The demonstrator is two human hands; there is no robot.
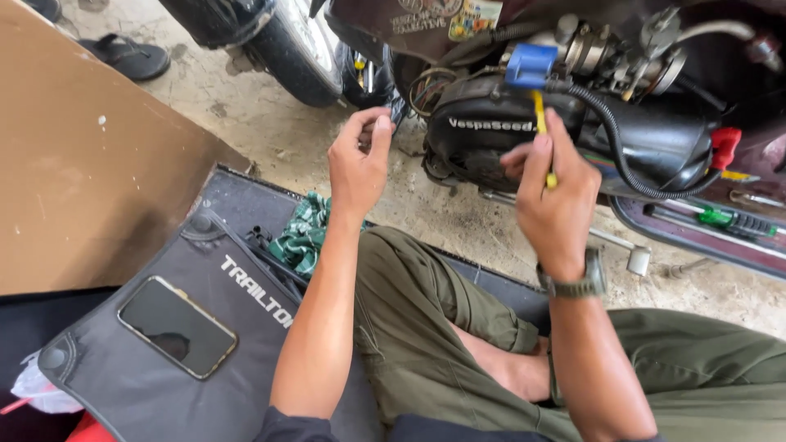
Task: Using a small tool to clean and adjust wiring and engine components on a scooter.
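Observation:
My right hand (557,196) grips a thin yellow tool (540,123) that points up toward a blue plastic part (530,65) on a scooter's black engine cover (508,123). My left hand (360,164) is raised beside the engine's left end, fingers pinched around a small dark piece near the wiring (426,90); what it grips is too small to tell. A watch (577,282) sits on my right wrist. I sit cross-legged in olive trousers (409,327).
A black mat (164,368) under me carries a phone (177,326) and a green checked rag (304,233). A scooter tyre (303,49) stands behind. A green-handled screwdriver (737,221) lies on the footboard at right. A brown board (74,164) and a sandal (127,56) lie at left.

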